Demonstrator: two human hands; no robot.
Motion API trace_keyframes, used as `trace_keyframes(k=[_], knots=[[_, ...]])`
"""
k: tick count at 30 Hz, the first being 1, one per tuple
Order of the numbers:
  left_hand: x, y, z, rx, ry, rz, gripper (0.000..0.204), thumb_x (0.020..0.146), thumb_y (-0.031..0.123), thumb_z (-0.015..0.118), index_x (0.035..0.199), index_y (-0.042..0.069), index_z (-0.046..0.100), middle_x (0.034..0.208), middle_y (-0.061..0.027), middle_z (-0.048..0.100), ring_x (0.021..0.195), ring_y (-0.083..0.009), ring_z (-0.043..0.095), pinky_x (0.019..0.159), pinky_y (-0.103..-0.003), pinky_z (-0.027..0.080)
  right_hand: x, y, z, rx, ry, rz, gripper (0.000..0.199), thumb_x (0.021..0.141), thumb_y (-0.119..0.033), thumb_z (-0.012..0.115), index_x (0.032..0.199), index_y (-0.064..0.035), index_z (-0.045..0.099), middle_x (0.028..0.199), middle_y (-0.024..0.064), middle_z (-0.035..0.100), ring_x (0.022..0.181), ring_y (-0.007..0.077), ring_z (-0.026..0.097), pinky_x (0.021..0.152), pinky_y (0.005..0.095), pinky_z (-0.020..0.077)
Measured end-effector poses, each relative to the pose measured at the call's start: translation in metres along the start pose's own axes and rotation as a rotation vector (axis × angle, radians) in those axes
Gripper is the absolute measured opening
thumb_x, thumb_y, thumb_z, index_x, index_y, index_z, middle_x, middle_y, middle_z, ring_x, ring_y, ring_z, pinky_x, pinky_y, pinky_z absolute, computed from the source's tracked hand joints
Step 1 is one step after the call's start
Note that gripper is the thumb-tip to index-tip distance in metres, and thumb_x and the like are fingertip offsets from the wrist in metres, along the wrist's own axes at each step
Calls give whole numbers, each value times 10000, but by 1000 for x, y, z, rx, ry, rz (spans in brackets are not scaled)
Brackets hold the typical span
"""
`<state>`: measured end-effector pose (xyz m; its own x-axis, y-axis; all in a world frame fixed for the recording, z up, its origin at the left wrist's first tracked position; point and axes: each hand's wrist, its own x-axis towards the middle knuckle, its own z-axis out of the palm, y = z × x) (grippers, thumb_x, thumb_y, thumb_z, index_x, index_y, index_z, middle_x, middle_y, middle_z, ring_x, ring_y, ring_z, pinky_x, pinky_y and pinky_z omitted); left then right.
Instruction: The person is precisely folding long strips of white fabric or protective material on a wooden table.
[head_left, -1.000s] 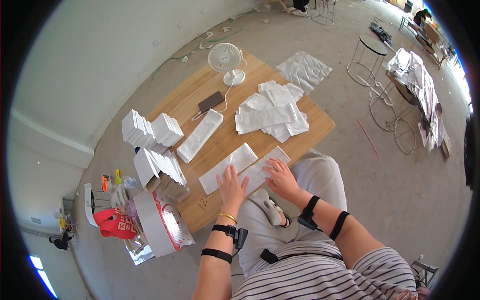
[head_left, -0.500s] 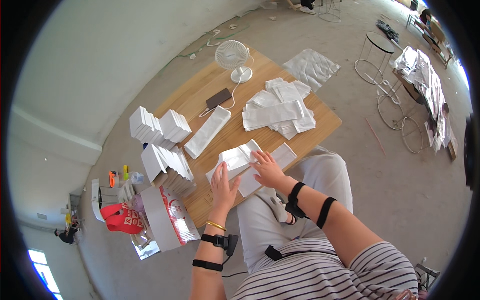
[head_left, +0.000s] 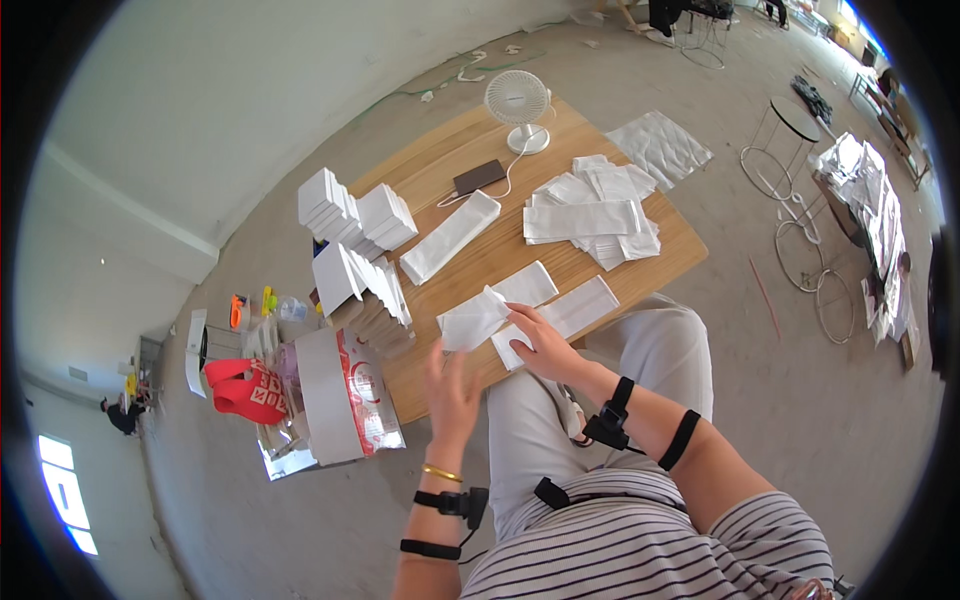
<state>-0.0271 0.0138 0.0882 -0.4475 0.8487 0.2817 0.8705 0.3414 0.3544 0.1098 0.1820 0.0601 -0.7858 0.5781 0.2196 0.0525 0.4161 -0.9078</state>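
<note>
Head view, going L to R: red bag [head_left: 245,390] is sitting on the floor beside a red-and-white carton [head_left: 340,395], both just L of the table [head_left: 640,270]. Stacks of white folded boxes [head_left: 355,215] are standing on the table's L end, w/ more flat ones leaning [head_left: 365,285] near the carton. Left hand [head_left: 452,390] is hovering over the table's near edge, fingers spread & open, gripping nothing; its fingertips are just below a white flat packet [head_left: 475,320] that is lifting off the table. Right hand [head_left: 540,345] is pinching that packet's R edge w/ thumb & fingers partly curled, palm down. Packet is sitting at the near-middle of the table, half raised, overlapping two more flat white sheets [head_left: 565,310] lying by the near edge. Long white box [head_left: 450,238] is lying mid-table; dark phone [head_left: 480,177] w/ cable is lying behind it. Small white fan [head_left: 518,105] is standing at the far edge. Pile of white flat packets [head_left: 595,210] is resting on the R end. Wire stool frames [head_left: 790,140] are standing on the floor far R.
</note>
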Motion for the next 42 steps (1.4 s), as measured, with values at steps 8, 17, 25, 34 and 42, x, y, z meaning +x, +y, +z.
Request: trace_keyframes(k=[8, 17, 25, 34, 42], knots=[[11, 34, 8, -24, 34, 123, 466, 950, 243, 595, 1402, 158, 519, 1553, -174, 303, 1449, -377, 257, 1158, -561, 196, 4, -35, -7, -54, -13, -197, 408, 903, -16, 582, 1294, 24, 474, 1430, 176, 432, 1267, 375, 479, 1036, 417, 431], [-13, 33, 4, -59, 56, 131, 574, 914, 203, 616, 1457, 123, 452, 1569, -178, 278, 1462, -399, 231, 1154, -577, 183, -2, -54, 1, -89, -147, -322, 498, 893, -180, 642, 1329, 15, 502, 1439, 165, 447, 1290, 353, 438, 1084, 425, 379], [-31, 22, 13, -181, 89, -85, 840, 924, 243, 619, 1548, -14, 119, 1596, -245, 179, 1452, -428, 220, 1151, -577, 171, -2, -56, 4, -233, -139, -356, 577, 860, -206, 693, 1344, 27, 483, 1466, 171, 420, 1298, 362, 427, 1092, 433, 370], [-33, 37, 19, -69, 45, 136, 727, 899, 190, 659, 1518, 72, 296, 1573, -261, 203, 1429, -485, 203, 1136, -576, 207, -13, -38, 2, -238, -117, -223, 504, 899, -218, 655, 1302, 41, 497, 1459, 168, 434, 1269, 354, 456, 1043, 421, 415], [-18, 43, 40, -199, 131, 90, 776, 858, 140, 683, 1503, 25, 267, 1563, -251, 234, 1442, -462, 210, 1143, -573, 204, -16, -42, 2, -275, -123, -191, 542, 998, -407, 498, 1317, 32, 514, 1452, 172, 452, 1318, 349, 420, 1103, 439, 337]])
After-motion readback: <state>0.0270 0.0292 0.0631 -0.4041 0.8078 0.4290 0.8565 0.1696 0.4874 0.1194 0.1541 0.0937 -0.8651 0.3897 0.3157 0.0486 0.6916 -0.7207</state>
